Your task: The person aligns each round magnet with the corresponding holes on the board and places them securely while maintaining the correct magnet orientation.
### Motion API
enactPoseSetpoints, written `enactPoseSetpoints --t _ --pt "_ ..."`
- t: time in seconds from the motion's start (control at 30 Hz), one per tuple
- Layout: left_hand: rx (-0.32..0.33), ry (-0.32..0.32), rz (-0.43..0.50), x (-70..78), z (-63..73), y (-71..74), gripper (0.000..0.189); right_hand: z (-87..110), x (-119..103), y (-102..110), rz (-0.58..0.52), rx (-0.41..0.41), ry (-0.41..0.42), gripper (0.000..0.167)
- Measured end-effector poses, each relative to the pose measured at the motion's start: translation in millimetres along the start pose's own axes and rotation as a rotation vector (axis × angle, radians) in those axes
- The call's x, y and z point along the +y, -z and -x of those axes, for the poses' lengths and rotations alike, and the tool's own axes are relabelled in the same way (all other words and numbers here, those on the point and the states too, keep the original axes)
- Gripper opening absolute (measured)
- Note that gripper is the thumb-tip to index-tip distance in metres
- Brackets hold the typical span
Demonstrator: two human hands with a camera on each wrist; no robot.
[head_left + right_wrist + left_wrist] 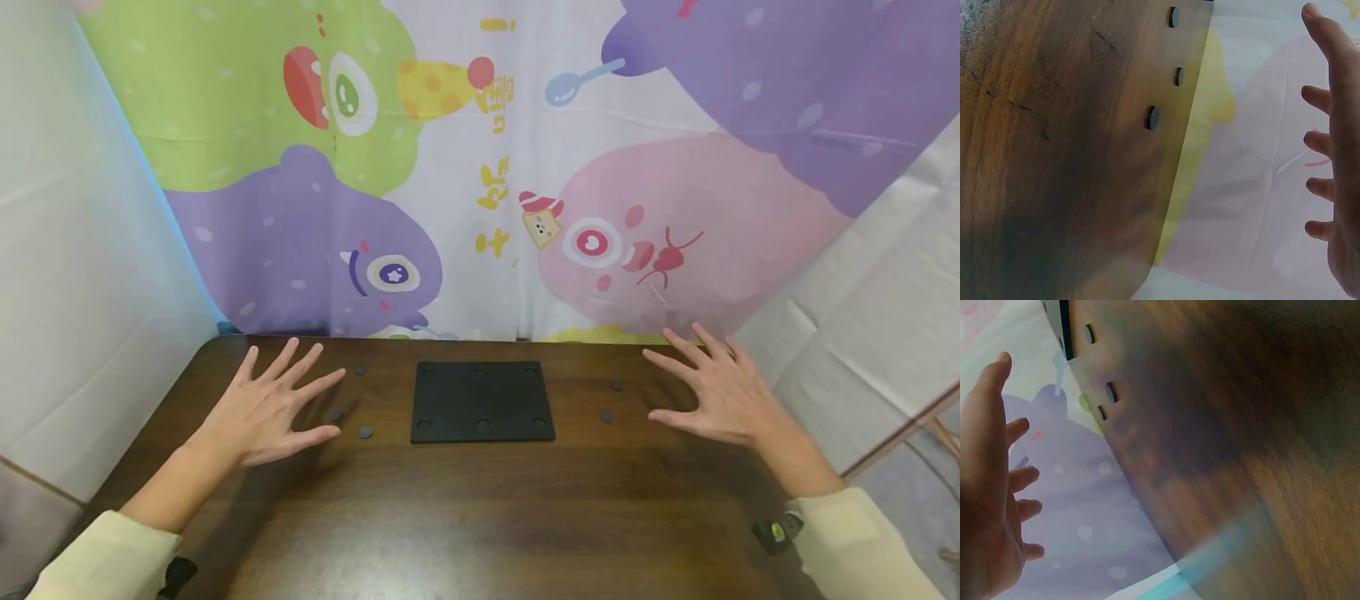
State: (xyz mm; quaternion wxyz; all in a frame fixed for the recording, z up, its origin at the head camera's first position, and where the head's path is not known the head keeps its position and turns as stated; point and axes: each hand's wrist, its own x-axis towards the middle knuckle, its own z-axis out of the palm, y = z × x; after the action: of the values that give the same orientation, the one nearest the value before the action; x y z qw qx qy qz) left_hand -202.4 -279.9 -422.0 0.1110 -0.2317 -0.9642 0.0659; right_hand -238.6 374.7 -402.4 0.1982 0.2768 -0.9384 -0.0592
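A flat black board (483,400) with several round recesses lies on the table between my hands. My left hand (266,410) hovers over the table with fingers spread, holding nothing. Close to its fingertips lie three small dark discs, one far back (361,370), a second disc (336,415) by the fingers and a third disc (366,432) nearer me. On the other side my right hand (723,396) is also raised and spread, with nothing in it. Left of its fingers are two discs in the head view; the right wrist view shows three, including a disc (1152,117) nearest that hand.
The brown wooden table (480,508) ends at a printed cartoon curtain (480,300) along the back. White cloth panels stand at the left (97,208) and right (847,333). Dark wrist devices (776,532) sit at both sleeves.
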Motion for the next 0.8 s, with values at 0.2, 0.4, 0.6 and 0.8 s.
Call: enactPoseSetpoints --t 0.2,0.4,0.6,0.8 --pt "-0.005 0.007 0.006 0.2 -0.7 -0.1 0.082 1.4 1.0 -2.8 -0.006 0.005 -0.006 0.09" --pt "-0.021 0.028 0.029 -1.5 -4.8 4.5 0.082 -1.4 5.3 1.4 -0.013 0.033 -0.021 0.091" --pt "-0.036 0.05 0.053 -2.5 -6.6 6.3 0.081 -3.7 5.2 5.4 -0.002 0.032 -0.024 0.092" --pt "-0.036 0.062 0.078 -1.4 -9.0 5.0 0.081 -3.6 1.8 4.1 -0.011 0.012 -0.05 0.092"
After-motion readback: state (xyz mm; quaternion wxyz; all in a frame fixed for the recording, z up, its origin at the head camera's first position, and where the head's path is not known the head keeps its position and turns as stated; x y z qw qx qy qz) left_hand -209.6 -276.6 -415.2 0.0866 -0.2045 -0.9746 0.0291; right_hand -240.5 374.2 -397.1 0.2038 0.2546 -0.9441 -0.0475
